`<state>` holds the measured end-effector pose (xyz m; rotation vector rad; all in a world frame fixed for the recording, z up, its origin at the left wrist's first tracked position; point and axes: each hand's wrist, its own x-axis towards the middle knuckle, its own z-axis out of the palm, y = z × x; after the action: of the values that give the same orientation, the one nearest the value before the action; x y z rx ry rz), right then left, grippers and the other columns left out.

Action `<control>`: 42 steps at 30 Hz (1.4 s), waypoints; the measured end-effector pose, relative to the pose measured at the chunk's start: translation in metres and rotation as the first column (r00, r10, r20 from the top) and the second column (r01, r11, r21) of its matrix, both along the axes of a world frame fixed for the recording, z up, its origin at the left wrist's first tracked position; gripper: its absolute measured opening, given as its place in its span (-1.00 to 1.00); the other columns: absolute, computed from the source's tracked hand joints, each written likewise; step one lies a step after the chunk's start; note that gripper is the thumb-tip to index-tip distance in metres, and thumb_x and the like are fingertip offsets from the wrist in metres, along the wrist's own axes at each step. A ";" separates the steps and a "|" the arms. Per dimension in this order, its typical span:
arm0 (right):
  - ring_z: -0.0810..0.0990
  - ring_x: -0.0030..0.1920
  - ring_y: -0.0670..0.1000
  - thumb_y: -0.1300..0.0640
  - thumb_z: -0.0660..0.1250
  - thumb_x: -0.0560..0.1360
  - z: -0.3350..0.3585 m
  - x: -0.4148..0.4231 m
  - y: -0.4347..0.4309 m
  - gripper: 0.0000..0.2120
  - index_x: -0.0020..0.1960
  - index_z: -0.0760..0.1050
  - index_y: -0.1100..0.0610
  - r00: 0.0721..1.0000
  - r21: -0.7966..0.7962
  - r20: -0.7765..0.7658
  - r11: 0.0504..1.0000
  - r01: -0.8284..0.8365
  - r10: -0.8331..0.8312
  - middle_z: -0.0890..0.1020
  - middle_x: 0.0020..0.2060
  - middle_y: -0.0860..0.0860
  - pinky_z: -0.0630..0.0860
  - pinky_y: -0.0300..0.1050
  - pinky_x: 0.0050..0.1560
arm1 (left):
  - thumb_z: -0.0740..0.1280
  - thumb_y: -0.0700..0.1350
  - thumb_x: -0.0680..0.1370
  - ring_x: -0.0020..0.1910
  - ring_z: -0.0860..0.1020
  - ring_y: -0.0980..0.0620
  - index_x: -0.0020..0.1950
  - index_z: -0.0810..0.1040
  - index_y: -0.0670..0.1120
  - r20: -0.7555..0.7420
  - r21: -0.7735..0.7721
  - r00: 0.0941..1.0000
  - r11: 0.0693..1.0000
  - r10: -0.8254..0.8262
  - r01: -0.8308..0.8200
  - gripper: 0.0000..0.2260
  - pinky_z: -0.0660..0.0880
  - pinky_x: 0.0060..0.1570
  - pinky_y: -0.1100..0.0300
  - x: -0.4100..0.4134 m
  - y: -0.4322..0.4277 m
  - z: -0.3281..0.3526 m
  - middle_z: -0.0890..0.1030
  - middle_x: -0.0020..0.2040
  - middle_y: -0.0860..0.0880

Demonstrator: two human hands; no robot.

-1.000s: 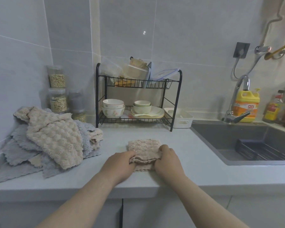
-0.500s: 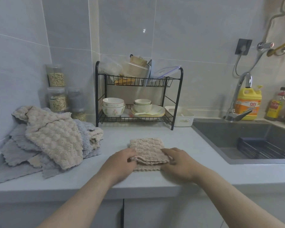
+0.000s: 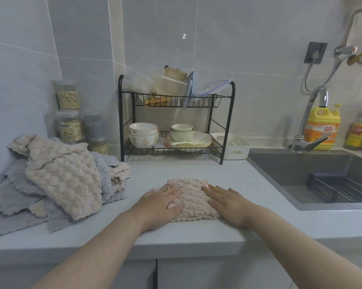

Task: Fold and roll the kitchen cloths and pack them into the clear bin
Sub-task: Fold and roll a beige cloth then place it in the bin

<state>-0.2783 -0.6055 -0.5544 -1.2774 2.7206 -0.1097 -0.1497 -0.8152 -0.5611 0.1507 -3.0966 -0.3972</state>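
A folded beige cloth [image 3: 191, 197] lies flat on the grey counter [image 3: 249, 184] near its front edge. My left hand [image 3: 161, 203] presses on the cloth's left side with straight fingers. My right hand [image 3: 228, 202] lies flat on its right side, fingers straight and spread. A heap of beige and grey cloths [image 3: 61, 178] is piled at the left against the wall. I see no clear bin on the counter; clear containers stand on the rack's top shelf.
A black two-tier dish rack [image 3: 175, 122] with bowls and plates stands at the back. A small white basket [image 3: 232, 146] sits beside it. Jars [image 3: 68, 113] stand in the left corner. The sink [image 3: 313, 176], tap and yellow detergent bottle [image 3: 323, 127] are at the right.
Both hands let go of the cloth's folded edge and now lie flat on it. The raised fold has been pressed down.
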 end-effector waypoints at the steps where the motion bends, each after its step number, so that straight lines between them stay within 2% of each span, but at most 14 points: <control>1: -0.09 0.55 -0.06 -0.09 -0.14 0.66 0.000 -0.001 -0.001 -0.52 0.56 -0.15 -0.14 1.000 0.011 0.004 1.000 0.001 -0.001 -0.05 0.56 -0.09 -0.14 -0.03 0.52 | 0.01 0.22 0.61 0.53 -0.16 0.17 0.57 -0.04 0.14 0.010 -0.021 1.000 1.000 0.006 -0.006 -0.45 -0.17 0.48 0.12 -0.002 0.000 0.000 -0.10 0.57 0.14; 4: -0.04 0.55 -0.05 -0.07 -0.11 0.67 0.003 0.000 -0.002 -0.52 0.56 -0.10 -0.12 0.996 -0.053 0.063 0.997 0.059 -0.056 0.01 0.56 -0.07 -0.11 -0.03 0.51 | 0.01 0.25 0.60 0.54 -0.16 0.15 0.56 -0.04 0.15 0.003 -0.032 1.000 0.999 0.023 -0.023 -0.44 -0.16 0.48 0.13 -0.003 0.000 -0.001 -0.10 0.57 0.15; 6: 0.19 0.50 0.02 -0.08 -0.03 0.66 0.004 0.004 -0.001 -0.52 0.55 0.10 -0.02 0.972 -0.228 0.188 0.957 0.181 -0.139 0.26 0.50 0.02 0.05 -0.05 0.47 | 0.04 0.27 0.59 0.54 -0.12 0.13 0.56 0.00 0.17 -0.031 -0.012 0.999 0.999 0.043 -0.043 -0.43 -0.12 0.48 0.12 0.000 0.003 -0.003 -0.05 0.57 0.14; 8: 0.49 0.22 0.12 -0.18 0.04 0.61 0.009 0.014 -0.002 -0.52 0.25 0.50 0.12 0.937 -0.382 0.271 0.869 0.315 -0.220 0.60 0.16 0.09 0.33 -0.02 0.27 | 0.09 0.28 0.57 0.55 -0.04 0.09 0.54 0.08 0.17 -0.103 0.015 0.993 0.998 0.064 -0.062 -0.43 -0.06 0.47 0.12 0.003 0.008 -0.002 0.05 0.57 0.13; 11: 0.57 -0.15 0.09 -0.31 0.19 0.46 0.012 0.027 -0.015 -0.53 -0.27 0.44 0.11 0.941 -0.409 0.223 0.852 0.327 -0.254 0.61 -0.25 0.04 0.49 -0.01 -0.05 | 0.16 0.31 0.53 0.49 0.10 0.11 0.52 0.17 0.15 -0.196 0.080 0.977 0.995 0.080 -0.065 -0.41 0.09 0.43 0.14 0.008 0.011 0.003 0.17 0.52 0.15; 14: 0.54 -0.12 0.07 0.03 0.32 0.42 0.017 0.030 -0.024 -0.84 -0.07 0.39 0.04 0.942 -0.458 0.247 0.829 0.320 -0.227 0.56 -0.16 0.01 0.48 -0.09 -0.12 | 0.20 0.27 0.54 0.50 0.08 0.11 0.55 0.08 0.10 -0.254 0.246 0.956 0.966 0.145 -0.081 -0.35 0.09 0.44 0.11 0.010 0.009 0.004 0.12 0.54 0.13; 16: 0.54 -0.17 0.04 0.26 0.31 0.44 0.020 0.028 -0.026 -0.73 0.07 0.41 0.00 0.914 -0.571 0.397 0.758 0.315 -0.081 0.58 -0.09 0.06 0.51 -0.13 -0.19 | 0.24 0.20 0.55 0.51 0.09 0.08 0.56 0.03 0.05 -0.306 0.474 0.913 0.875 0.270 -0.100 -0.33 0.09 0.44 0.09 0.011 0.005 0.005 0.09 0.55 0.11; 20: 0.60 -0.22 0.00 0.52 0.27 0.39 0.024 0.026 -0.035 -0.61 0.10 0.59 0.19 0.746 -0.661 0.628 0.659 0.359 0.223 0.65 -0.14 0.09 0.53 -0.22 -0.28 | 0.42 0.02 0.49 0.40 0.34 0.03 0.51 0.20 0.06 -0.222 0.888 0.871 0.460 0.438 -0.005 -0.34 0.30 0.35 0.04 0.014 -0.004 0.012 0.36 0.43 0.05; 23: 0.66 -0.09 0.07 0.48 0.36 0.37 0.014 0.022 -0.046 -0.59 0.12 0.61 0.12 0.664 -0.691 0.686 0.554 0.465 0.298 0.68 -0.02 0.15 0.61 -0.09 -0.08 | 0.42 -0.20 0.47 -0.08 0.61 -0.02 0.00 0.67 0.00 -0.160 0.917 0.893 0.398 0.420 -0.023 -0.85 0.50 -0.07 0.12 0.017 -0.008 0.017 0.67 -0.09 -0.05; 25: 0.64 -0.04 0.17 0.28 0.51 0.30 0.007 0.019 -0.051 -0.55 0.17 0.56 0.11 0.592 -0.676 0.735 0.416 0.608 0.330 0.65 0.04 0.22 0.59 0.14 0.06 | 0.36 -0.31 0.49 -0.26 0.61 -0.03 -0.23 0.66 -0.10 -0.164 0.915 0.872 0.401 0.461 -0.040 -0.82 0.50 -0.24 0.17 0.018 -0.009 0.018 0.67 -0.29 -0.06; 28: 0.60 -0.03 0.23 0.11 0.55 0.28 0.005 0.018 -0.053 -0.47 0.18 0.51 0.29 0.497 -0.621 0.778 0.359 0.697 0.383 0.63 0.02 0.30 0.52 0.20 0.13 | 0.32 -0.35 0.51 -0.24 0.66 -0.05 -0.11 0.64 -0.13 -0.155 0.961 0.826 0.276 0.541 0.000 -0.84 0.56 -0.20 0.13 0.015 -0.012 0.022 0.70 -0.23 -0.10; 32: 0.57 0.10 0.40 0.24 0.51 0.26 0.007 0.026 -0.056 -0.53 0.11 0.52 0.39 0.475 -0.606 0.793 0.414 0.680 0.381 0.60 0.07 0.40 0.46 0.39 0.17 | 0.26 -0.39 0.52 -0.24 0.68 -0.08 0.00 0.60 -0.19 -0.104 0.994 0.829 0.024 0.550 0.109 -0.82 0.61 -0.27 0.10 -0.001 -0.005 0.025 0.70 -0.16 -0.18; 37: 0.63 0.01 0.30 0.38 0.35 0.37 0.006 0.019 -0.048 -0.68 0.12 0.48 0.35 0.471 -0.617 0.775 0.346 0.707 0.421 0.63 0.02 0.34 0.58 0.18 0.05 | 0.31 -0.36 0.52 -0.19 0.68 -0.11 0.04 0.58 -0.22 -0.099 0.994 0.834 0.009 0.543 0.113 -0.86 0.61 -0.19 0.08 -0.010 -0.004 0.018 0.70 -0.12 -0.21; 42: 0.61 -0.03 0.33 0.43 0.31 0.43 0.005 0.016 -0.047 -0.74 0.10 0.49 0.28 0.457 -0.609 0.762 0.268 0.746 0.459 0.60 0.01 0.38 0.49 0.34 0.10 | 0.31 -0.34 0.52 -0.13 0.68 -0.10 0.07 0.58 -0.20 -0.110 0.993 0.868 0.013 0.485 0.119 -0.84 0.58 -0.17 0.09 -0.009 -0.004 0.015 0.70 -0.08 -0.20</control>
<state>-0.2625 -0.6521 -0.5494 -0.4799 1.4959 -2.1333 -0.1583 -0.8189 -0.5456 0.4020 -1.6025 -2.1687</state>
